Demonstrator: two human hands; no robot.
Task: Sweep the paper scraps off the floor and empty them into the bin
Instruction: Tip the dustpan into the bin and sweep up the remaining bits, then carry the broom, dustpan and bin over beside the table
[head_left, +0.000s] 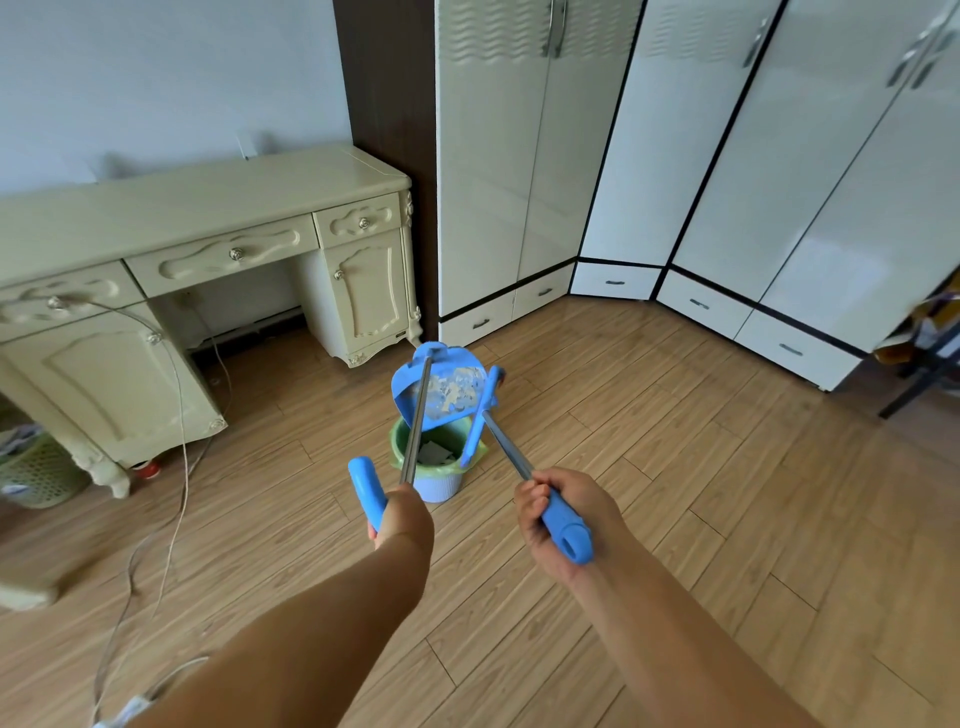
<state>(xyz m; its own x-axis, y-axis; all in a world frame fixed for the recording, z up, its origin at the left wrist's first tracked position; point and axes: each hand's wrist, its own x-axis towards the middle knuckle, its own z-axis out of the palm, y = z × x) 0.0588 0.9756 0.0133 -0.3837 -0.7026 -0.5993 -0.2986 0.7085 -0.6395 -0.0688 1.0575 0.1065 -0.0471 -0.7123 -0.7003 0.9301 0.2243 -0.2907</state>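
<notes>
A blue dustpan (447, 387) is tipped over a small bin (435, 480) lined with a green bag, its mouth facing down into the bin. White paper scraps (434, 453) lie inside the bin. My left hand (402, 514) grips the blue handle at the end of the dustpan's metal pole. My right hand (558, 514) grips the blue handle of the broom (480, 431), whose blue head hangs at the bin's right rim beside the dustpan.
A cream desk (208, 244) stands at the left with cables (176, 467) trailing over the wooden floor. A green basket (36, 473) sits at the far left. White wardrobes (727, 182) line the back and right. A dark rack (930, 364) stands at the right edge.
</notes>
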